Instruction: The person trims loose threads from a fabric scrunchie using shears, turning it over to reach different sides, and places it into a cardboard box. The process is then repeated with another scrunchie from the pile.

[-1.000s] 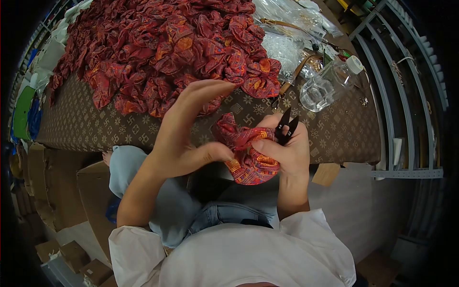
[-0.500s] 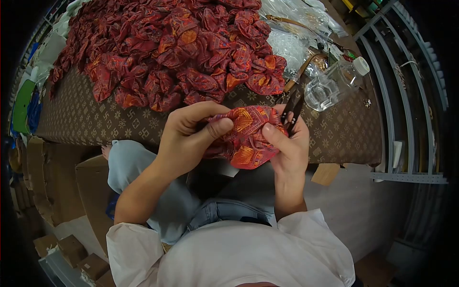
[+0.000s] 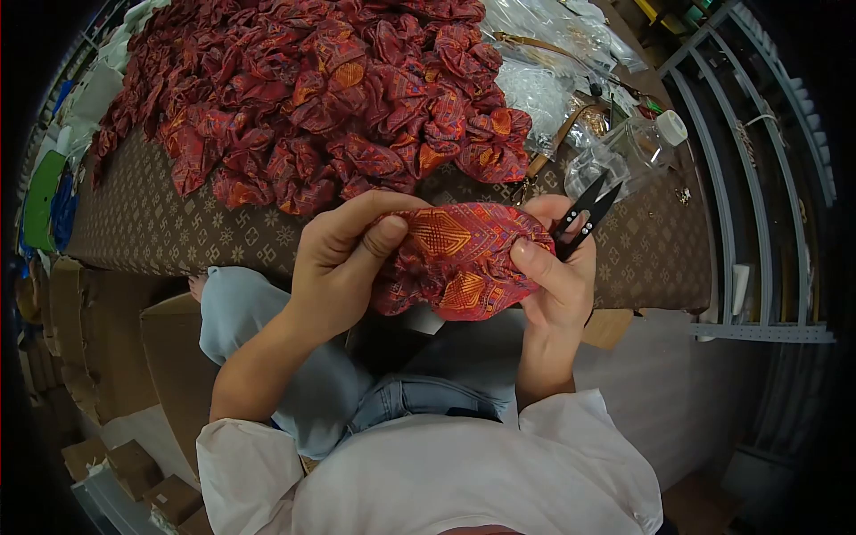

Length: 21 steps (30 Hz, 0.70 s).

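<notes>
A red patterned fabric scrunchie (image 3: 464, 254) with orange diamond motifs is stretched between my two hands, above my lap. My left hand (image 3: 343, 263) pinches its left end between thumb and fingers. On the other side, my right hand (image 3: 562, 267) grips its right end, the thumb pressed on the cloth. Black thread snips (image 3: 588, 212) are also tucked in my right hand, blades pointing up and right, with the tips apart. Beyond my hands lies a big heap of similar red scrunchies (image 3: 339, 98).
The heap rests on a table with a brown patterned cover (image 3: 134, 209). At its right are a clear plastic bottle (image 3: 642, 147), clear plastic bags (image 3: 535, 94) and brown straps (image 3: 562, 134). A grey metal rack (image 3: 749, 178) stands at right, a cardboard box (image 3: 174, 357) at lower left.
My hands have moved apart, pulling the scrunchie wider and flatter. My right hand has shifted right, and the snips now lean further right and show more fully.
</notes>
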Tool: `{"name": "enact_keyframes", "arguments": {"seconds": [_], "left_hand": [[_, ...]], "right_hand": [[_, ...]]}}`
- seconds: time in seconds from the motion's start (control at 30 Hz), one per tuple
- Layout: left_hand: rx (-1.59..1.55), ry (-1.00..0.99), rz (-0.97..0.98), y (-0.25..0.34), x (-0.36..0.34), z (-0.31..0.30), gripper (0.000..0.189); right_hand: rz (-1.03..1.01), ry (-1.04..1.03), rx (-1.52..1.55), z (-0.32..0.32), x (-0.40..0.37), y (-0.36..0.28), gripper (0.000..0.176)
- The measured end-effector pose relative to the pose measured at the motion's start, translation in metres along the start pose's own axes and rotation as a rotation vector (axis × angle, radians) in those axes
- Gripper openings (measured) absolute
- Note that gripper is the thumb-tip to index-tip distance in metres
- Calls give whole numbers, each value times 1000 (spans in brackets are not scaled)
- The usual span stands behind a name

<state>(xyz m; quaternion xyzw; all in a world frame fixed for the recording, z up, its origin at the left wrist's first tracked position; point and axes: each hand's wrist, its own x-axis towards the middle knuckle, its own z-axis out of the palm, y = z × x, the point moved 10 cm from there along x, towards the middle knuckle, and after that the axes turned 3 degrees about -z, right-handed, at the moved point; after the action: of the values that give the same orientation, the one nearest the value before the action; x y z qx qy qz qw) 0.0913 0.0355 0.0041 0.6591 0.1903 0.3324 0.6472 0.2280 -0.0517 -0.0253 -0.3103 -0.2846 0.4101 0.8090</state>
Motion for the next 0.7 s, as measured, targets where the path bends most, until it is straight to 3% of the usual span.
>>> {"name": "enact_keyframes", "arguments": {"seconds": [0.13, 0.2, 0.23, 0.3, 0.4, 0.53, 0.7], "left_hand": [[108, -46, 65, 9, 1, 1, 18], [68, -108, -123, -7, 4, 3, 19], [71, -107, -116, -9, 8, 1, 19], [268, -137, 197, 13, 12, 5, 26], [458, -61, 357, 37, 11, 17, 33], [590, -178, 361, 28, 6, 25, 30], [633, -23, 514, 46, -6, 16, 25]], "right_hand": [[-63, -8, -40, 1, 2, -9, 36], [-9, 13, -152, 3, 4, -7, 39], [-15, 8, -151, 1, 5, -7, 39], [-14, -45, -349, -1, 6, -2, 39], [50, -71, -459, 13, 5, 4, 38], [62, -54, -400, 14, 4, 8, 37], [-121, -53, -473, 15, 1, -3, 29]]}}
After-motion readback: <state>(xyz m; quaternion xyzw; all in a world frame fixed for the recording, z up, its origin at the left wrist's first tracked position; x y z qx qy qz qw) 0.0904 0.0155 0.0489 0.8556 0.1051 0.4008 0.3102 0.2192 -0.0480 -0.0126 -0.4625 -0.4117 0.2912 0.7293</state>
